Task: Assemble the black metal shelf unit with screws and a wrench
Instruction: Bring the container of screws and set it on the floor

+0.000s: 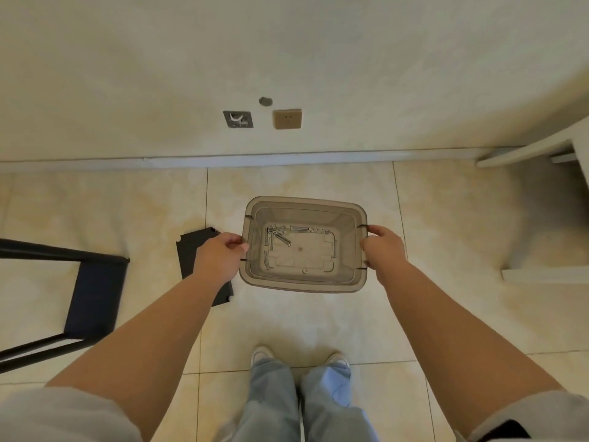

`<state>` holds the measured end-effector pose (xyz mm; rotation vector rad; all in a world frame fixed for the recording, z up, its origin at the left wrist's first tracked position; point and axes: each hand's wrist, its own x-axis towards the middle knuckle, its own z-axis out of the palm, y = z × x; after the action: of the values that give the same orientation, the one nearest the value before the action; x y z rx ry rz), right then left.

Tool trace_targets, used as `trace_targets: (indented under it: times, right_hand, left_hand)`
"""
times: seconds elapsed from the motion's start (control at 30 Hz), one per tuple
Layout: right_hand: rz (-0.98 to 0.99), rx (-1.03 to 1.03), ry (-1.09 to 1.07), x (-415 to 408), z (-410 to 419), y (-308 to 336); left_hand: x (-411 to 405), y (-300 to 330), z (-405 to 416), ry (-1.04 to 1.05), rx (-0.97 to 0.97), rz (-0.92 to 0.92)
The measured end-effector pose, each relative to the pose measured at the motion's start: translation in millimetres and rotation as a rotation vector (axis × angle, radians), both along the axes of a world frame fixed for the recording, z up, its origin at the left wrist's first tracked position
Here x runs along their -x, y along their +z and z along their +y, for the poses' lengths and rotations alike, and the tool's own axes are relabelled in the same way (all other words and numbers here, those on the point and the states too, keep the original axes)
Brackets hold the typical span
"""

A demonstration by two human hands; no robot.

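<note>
I stand over a tiled floor and hold a translucent grey plastic bin [304, 283] in front of me. My left hand [220, 253] grips its left rim and my right hand [384, 247] grips its right rim. Several silver screws [277, 236] and small nuts lie loose on the bin's bottom. A flat black metal shelf panel [189, 250] lies on the floor under my left forearm, partly hidden by it. A black metal frame section [92, 291] lies at the left edge of the view.
A cream wall [287, 59] with a socket [287, 119] and an open wall box [238, 119] stands ahead. White furniture [541, 154] is at the right. My feet [299, 358] are on the tiles below the bin.
</note>
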<state>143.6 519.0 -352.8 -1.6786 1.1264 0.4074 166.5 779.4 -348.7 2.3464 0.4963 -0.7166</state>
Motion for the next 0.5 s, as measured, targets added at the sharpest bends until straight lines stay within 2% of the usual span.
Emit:
trace_targets:
  times: [0.3, 0.5]
  right_hand:
    - [-0.010, 0.008, 0.031, -17, 15, -197]
    - [0.011, 0.057, 0.093, -11, 14, -289]
  left_hand:
    - [3, -183, 17, -0.034, -0.031, 0.043]
    - [7, -277, 17, -0.022, -0.022, 0.131]
